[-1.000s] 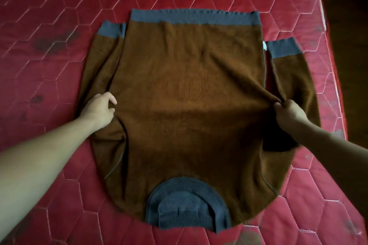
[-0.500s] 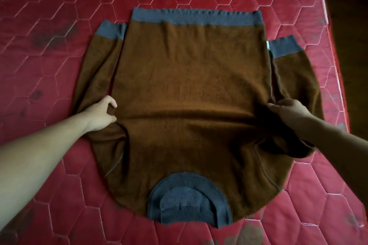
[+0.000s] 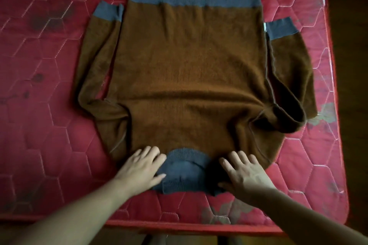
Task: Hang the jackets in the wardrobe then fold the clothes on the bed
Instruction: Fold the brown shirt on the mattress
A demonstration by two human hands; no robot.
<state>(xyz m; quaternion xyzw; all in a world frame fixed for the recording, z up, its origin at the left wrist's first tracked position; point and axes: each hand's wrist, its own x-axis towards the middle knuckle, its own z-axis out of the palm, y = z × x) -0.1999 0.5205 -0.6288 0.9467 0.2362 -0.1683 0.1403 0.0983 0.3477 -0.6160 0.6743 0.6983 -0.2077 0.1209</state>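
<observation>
A brown sweater (image 3: 191, 77) with grey collar, cuffs and hem lies flat on the red quilted mattress (image 3: 39, 125), collar toward me. Its sleeves run up along both sides of the body; the right sleeve bulges in a loose fold near the armpit. My left hand (image 3: 142, 169) lies with spread, straight fingers on the shoulder just left of the grey collar (image 3: 185, 169). My right hand (image 3: 244, 173) lies the same way on the shoulder just right of the collar. Neither hand grips the cloth.
The mattress's near edge (image 3: 179, 226) runs just below my wrists and its right edge (image 3: 336, 105) is close to the right sleeve. Dark floor (image 3: 354, 45) lies beyond the right edge. Bare mattress stretches to the left of the sweater.
Both hands have let go of the sweater's sides at the armpits and come down toward me, landing flat on the shoulders beside the collar.
</observation>
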